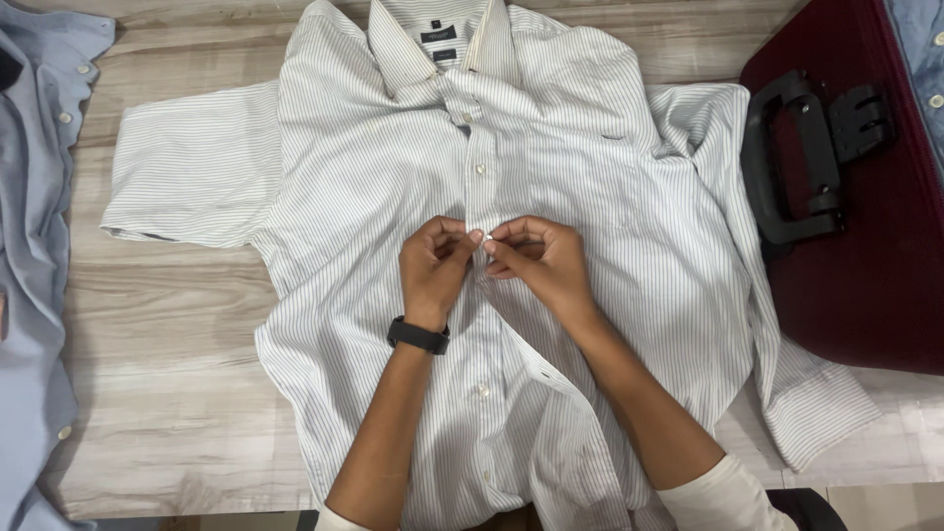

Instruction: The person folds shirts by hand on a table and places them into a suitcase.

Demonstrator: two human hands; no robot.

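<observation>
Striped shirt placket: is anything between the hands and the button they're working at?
Nothing visible. The left hand and right hand already pinch the placket of the striped shirt mid-front, fingers meeting there. The dark red suitcase and blue shirt lie off to the sides.

I count three shirts: one white striped dress shirt (590,197) under my fingers, one pale blue shirt (34,246) at the left edge, and one blue shirt (922,59) in the top right corner. There is one maroon suitcase (865,275) with one black handle (801,167). My two hands, left hand (436,264) and right hand (539,261), meet at one button, and one black wristband (418,335) sits on my left wrist.
</observation>
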